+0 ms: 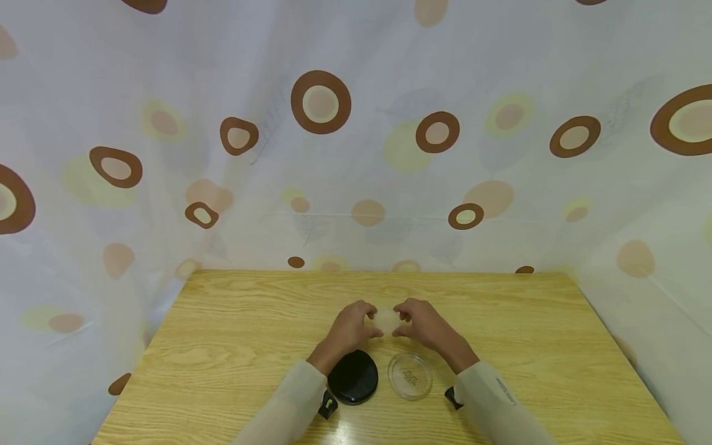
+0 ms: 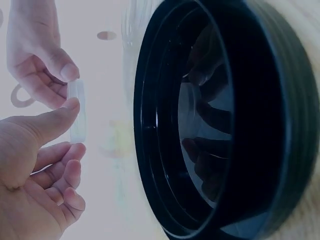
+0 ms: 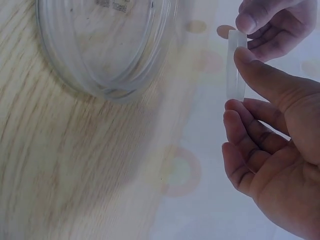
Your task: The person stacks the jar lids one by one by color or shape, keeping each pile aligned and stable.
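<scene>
A small translucent white disc with a thick rim, like a shallow round lid (image 1: 386, 321), is held between both hands over the table. My left hand (image 1: 349, 327) pinches one side of it, thumb against one edge and fingertips at the other. My right hand (image 1: 425, 324) grips the opposite side the same way. In the left wrist view the disc (image 2: 78, 115) shows edge-on between thumb and fingers. The right wrist view also gives the disc (image 3: 235, 70) from its side, with the right thumb and fingertips on its rim.
A black, round, shallow container (image 1: 353, 377) lies on the wooden table (image 1: 250, 327) below the left hand. Beside it, nearer the right forearm, is a clear round dish (image 1: 410, 376) with small print. A patterned curtain (image 1: 367, 154) hangs behind the table and along its sides.
</scene>
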Tool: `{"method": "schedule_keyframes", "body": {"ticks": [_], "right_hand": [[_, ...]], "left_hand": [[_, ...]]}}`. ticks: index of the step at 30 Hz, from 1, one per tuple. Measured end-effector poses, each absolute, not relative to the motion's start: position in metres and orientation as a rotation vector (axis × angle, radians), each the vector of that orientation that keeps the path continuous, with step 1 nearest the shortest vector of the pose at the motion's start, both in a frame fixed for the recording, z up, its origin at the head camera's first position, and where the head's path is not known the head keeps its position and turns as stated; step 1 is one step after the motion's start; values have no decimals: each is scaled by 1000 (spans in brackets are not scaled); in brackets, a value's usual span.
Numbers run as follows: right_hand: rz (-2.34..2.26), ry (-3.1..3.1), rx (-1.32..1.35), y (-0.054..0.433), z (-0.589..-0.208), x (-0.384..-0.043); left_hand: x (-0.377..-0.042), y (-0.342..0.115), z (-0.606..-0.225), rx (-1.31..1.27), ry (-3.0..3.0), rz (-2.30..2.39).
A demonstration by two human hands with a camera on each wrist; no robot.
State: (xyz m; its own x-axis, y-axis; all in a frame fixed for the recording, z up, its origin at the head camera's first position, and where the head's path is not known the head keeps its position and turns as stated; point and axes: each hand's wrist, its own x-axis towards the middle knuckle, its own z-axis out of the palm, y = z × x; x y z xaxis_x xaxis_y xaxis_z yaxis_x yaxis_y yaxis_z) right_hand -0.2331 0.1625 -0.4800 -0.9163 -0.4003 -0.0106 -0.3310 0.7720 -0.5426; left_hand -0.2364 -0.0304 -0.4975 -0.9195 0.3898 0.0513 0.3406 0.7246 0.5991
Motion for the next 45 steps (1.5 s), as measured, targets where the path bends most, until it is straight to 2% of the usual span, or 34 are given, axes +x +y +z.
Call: {"method": "schedule_keyframes", "body": {"ticks": [19, 45], "right_hand": [[-810, 2842, -618, 174, -473, -215], [-776, 2836, -733, 187, -478, -192]], "left_hand": [[-217, -26, -490, 608, 2772, 1030], [-194, -15, -499, 800, 2872, 839]]}}
